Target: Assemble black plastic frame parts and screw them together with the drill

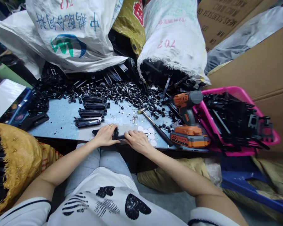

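White T-shirt (pixel 119 185) up front, short sleeves (pixel 25 212), dark trim running round each; hearts all over the chest, a big black one (pixel 137 206), a smaller dark one (pixel 105 191), one striped (pixel 75 203), one hatched (pixel 107 207); pale blue trousers (pixel 85 160) below; gold-coloured ring (pixel 110 125) glinting on the left hand (pixel 106 135)!

free tabletop (pixel 119 116) is lying just beyond the gripped blk part (pixel 119 137), btwn a row of blk arms (pixel 92 106) to its l. and the hammer (pixel 157 127) slanting to its r. white discs (pixel 152 136) are crowding its r. side. farther out, a pin heap (pixel 124 92) is blocking, w/ white sacks (pixel 174 37) looming behind. past the hammer, drill (pixel 188 116) + pink basket (pixel 240 93) are walling off far r.
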Tool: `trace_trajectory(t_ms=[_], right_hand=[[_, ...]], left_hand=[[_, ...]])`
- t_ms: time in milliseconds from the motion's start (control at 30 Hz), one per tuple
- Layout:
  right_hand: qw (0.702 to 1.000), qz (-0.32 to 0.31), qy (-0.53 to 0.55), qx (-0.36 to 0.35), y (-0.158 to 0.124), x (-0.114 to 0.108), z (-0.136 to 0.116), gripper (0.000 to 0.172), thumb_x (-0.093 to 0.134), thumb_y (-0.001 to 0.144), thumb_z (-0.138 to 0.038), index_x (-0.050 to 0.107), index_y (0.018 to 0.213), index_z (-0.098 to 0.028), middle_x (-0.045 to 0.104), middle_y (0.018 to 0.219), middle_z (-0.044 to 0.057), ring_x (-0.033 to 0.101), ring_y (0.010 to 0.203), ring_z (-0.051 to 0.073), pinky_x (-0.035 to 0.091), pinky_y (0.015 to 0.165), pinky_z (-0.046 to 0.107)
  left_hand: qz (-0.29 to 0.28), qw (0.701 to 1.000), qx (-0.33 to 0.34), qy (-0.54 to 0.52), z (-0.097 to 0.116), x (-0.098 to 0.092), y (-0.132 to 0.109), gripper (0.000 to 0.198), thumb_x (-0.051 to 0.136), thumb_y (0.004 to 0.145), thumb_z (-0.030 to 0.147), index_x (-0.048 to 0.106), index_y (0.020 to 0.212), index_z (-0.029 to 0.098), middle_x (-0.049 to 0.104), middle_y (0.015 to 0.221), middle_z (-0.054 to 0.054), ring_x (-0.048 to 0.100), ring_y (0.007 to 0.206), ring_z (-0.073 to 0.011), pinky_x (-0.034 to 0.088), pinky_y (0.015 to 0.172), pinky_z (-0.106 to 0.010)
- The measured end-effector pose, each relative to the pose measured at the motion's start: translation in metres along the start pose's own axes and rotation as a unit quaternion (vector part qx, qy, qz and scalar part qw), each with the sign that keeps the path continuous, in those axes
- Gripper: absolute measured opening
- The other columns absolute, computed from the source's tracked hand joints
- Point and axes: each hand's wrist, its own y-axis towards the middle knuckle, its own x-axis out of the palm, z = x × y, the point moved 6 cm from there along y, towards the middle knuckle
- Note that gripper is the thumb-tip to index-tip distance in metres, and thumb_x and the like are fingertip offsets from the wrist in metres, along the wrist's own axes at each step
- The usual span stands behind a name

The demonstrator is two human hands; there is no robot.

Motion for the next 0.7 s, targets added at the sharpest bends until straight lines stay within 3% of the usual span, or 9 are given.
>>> trace_trajectory(t_ms=[167,367,700], right_hand=[[1.000,-0.003,-0.001,0.001,0.005,-0.017,-0.002,0.035,0.029,0.099,-0.040,0.057,0.108,-0.020,0.061,0.096,0.012,0.054,0.087,0.021,0.029,0.067,0.030],[0.999,-0.027,-0.005,-0.030,0.009,-0.034,-0.003,0.037,0.031,0.097,-0.046,0.058,0.103,-0.020,0.061,0.093,0.010,0.056,0.082,0.021,0.029,0.066,0.029],[0.999,0.023,-0.032,-0.002,0.013,-0.036,-0.003,0.036,0.028,0.098,-0.040,0.058,0.105,-0.021,0.062,0.095,0.010,0.056,0.083,0.023,0.030,0.066,0.032]], left_hand=[[0.081,0.996,0.017,-0.023,-0.004,-0.007,-0.006,0.062,0.063,0.075,0.057,0.046,0.119,0.016,0.058,0.113,-0.014,0.056,0.107,-0.0288,0.044,0.090,-0.039],[0.091,0.994,0.049,-0.030,-0.002,-0.004,-0.012,0.048,0.058,0.080,0.052,0.052,0.109,0.015,0.062,0.103,-0.013,0.060,0.098,-0.0265,0.047,0.085,-0.037],[0.122,0.990,-0.014,-0.070,-0.004,-0.008,-0.009,0.039,0.065,0.078,0.036,0.053,0.111,0.018,0.064,0.106,-0.011,0.061,0.100,-0.0265,0.048,0.087,-0.037]])
